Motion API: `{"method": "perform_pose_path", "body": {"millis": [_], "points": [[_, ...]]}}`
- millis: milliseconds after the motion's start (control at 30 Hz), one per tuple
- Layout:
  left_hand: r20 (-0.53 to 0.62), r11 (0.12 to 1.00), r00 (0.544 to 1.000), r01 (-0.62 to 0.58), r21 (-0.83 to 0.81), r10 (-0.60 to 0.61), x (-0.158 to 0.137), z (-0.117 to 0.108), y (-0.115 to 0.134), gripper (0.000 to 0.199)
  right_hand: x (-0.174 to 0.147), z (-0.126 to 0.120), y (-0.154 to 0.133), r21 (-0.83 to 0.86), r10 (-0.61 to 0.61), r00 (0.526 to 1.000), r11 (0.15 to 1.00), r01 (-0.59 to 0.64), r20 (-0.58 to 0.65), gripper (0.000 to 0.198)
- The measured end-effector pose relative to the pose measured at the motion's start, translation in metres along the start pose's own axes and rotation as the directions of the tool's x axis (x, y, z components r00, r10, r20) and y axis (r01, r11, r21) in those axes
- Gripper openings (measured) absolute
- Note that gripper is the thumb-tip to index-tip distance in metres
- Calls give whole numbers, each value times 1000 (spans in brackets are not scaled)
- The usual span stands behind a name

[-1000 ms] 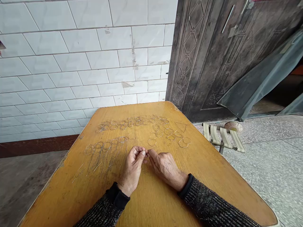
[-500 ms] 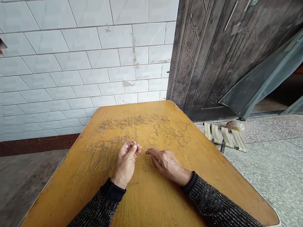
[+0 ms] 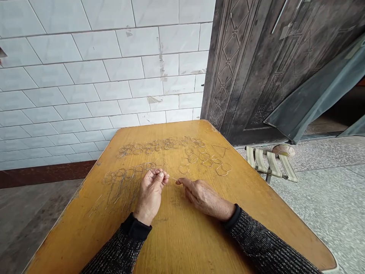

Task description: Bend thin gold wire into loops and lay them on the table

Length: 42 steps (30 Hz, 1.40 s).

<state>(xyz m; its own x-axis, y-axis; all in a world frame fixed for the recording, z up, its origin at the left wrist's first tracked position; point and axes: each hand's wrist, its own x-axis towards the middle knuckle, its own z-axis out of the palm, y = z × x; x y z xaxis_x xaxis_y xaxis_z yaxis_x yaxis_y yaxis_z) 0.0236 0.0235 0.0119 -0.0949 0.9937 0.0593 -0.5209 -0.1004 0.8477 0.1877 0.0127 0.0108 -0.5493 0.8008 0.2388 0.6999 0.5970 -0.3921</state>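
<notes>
My left hand (image 3: 151,194) is closed in a pinch above the middle of the wooden table (image 3: 185,236). A short stretch of thin wire (image 3: 173,178) shows between it and my right hand (image 3: 202,196), whose thumb and forefinger are pinched at the wire's other end. Just beyond my left fingers lies a row of wire loops with long straight tails (image 3: 129,174). Several wire rings (image 3: 207,160) lie beyond my right hand. How the wire runs inside my left fingers is hidden.
Farther back lies a row of linked wire rings (image 3: 168,144), with a bent wire triangle (image 3: 219,150) at its right. White wall tiles (image 3: 114,68) and a dark carved door (image 3: 242,76) stand behind the table. To the right is a strapped folding stool (image 3: 270,163) beside a ball (image 3: 283,150).
My right hand has shifted very slightly to the right, and the wire between the fingertips shows a little more. My left hand stays nearly in place, still pinched.
</notes>
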Motion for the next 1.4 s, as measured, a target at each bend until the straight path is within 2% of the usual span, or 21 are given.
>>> {"method": "perform_pose_path", "body": {"millis": [133,267,333,500,667,767,900,1000,1167,1267,1400], "points": [[7,999,999,-37,6,37,2,-2,2,17,1,-1,1,-11,15,1000,1000,-15,7,34],[-11,998,998,-63,7,63,4,-6,3,17,1,2,6,-158,-69,997,985,65,-19,34],[-20,998,998,-62,4,62,5,-8,4,17,0,3,8,-164,-109,994,981,106,-11,35],[-30,997,997,-69,27,70,4,-7,4,18,-1,2,9,-40,-96,995,995,96,11,38],[2,995,996,-90,39,90,2,-4,6,15,2,-2,7,230,-30,999,973,32,-10,31],[-13,994,995,-101,28,102,3,-5,8,17,2,-6,6,213,-23,999,977,28,-28,30],[-43,990,989,-137,21,138,6,-7,12,18,0,-8,7,153,-78,997,985,81,-21,34],[-49,990,989,-138,25,139,7,-7,13,18,-1,-5,9,234,-99,995,968,93,12,36],[-40,990,989,-139,26,140,6,-6,12,18,0,-2,10,356,-61,998,933,50,20,31],[-45,989,988,-146,22,147,8,-7,13,18,0,-4,10,263,-30,999,965,25,16,30],[-80,987,983,-163,13,163,11,-11,16,20,-1,-5,12,-71,-32,999,997,30,-33,31]]}}
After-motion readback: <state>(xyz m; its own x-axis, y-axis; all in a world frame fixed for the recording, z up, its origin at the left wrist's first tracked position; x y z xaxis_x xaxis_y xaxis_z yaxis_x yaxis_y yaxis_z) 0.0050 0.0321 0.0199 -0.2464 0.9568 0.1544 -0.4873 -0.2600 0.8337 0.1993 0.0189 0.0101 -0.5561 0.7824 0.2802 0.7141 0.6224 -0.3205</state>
